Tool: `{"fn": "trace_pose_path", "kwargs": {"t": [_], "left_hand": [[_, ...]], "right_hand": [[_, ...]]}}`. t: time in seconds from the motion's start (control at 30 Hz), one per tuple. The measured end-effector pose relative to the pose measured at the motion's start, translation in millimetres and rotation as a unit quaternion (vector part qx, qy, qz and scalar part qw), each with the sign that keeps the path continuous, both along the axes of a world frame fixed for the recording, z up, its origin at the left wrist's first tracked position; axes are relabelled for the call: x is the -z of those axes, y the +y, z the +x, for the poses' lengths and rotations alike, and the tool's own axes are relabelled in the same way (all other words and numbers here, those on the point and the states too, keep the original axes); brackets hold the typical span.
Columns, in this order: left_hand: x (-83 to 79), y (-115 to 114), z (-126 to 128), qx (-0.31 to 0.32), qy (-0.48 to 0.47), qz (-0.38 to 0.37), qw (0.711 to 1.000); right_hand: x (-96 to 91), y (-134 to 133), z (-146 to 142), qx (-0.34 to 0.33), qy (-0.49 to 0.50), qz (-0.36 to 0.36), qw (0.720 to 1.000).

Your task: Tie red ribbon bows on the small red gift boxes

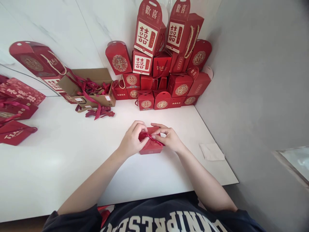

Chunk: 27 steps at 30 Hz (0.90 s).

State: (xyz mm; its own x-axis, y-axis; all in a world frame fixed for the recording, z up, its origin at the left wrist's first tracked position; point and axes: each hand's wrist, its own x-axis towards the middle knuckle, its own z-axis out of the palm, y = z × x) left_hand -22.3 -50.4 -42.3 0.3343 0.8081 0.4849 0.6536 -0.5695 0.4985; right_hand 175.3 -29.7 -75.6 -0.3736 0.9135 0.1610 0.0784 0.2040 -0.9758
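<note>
A small red gift box (151, 150) stands on the white table in front of me, with a dark red ribbon (158, 141) across its top. My left hand (135, 137) is closed at the box's left side, its thumb and fingers pinching the ribbon near the knot. From the right, my right hand (167, 137) pinches the same ribbon between thumb and forefinger, with its other fingers stretched over the back of the box. The fingers partly hide the knot and the box top.
Stacked red gift boxes (161, 100) line the marbled back wall. An open cardboard box (109, 100) of red ribbons stands at the back left, with loose ribbons (100, 112) before it. More red boxes (18, 132) lie far left. A white tissue (212, 151) rests near the right edge, beside a grey wall (253, 90).
</note>
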Motion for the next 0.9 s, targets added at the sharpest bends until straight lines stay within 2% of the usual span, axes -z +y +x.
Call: {"fn": "trace_pose_path", "kwargs": {"t": [0.07, 0.13, 0.27, 0.43, 0.57, 0.73, 0.9], "left_hand": [[-1.1, -3.4, -0.4, -0.069, 0.028, 0.016, 0.997], [-2.8, -6.8, -1.8, -0.089, 0.044, -0.006, 0.995], [-6.9, -9.8, -4.1, -0.067, -0.005, -0.105, 0.992], [-9.8, -8.1, -0.5, -0.066, -0.068, -0.171, 0.981], [-12.0, -8.6, -0.6, -0.033, -0.098, -0.226, 0.969], [-14.7, -9.0, -11.5, 0.023, -0.105, -0.257, 0.961], [-14.0, -8.9, -24.6, 0.025, -0.078, -0.257, 0.963]], "right_hand": [[-0.1, 0.0, 0.2, 0.005, 0.004, -0.002, 1.000], [-1.2, -0.6, 0.7, 0.004, 0.005, 0.003, 1.000], [-3.7, -1.8, 1.8, -0.004, -0.002, 0.011, 1.000], [-3.7, -2.7, 1.4, -0.002, -0.012, 0.019, 1.000], [-5.8, -4.2, 0.8, 0.002, -0.020, 0.027, 0.999], [-9.2, -5.7, 0.4, 0.008, -0.027, 0.042, 0.999], [-11.9, -4.7, 5.2, 0.030, -0.041, 0.038, 0.998]]}}
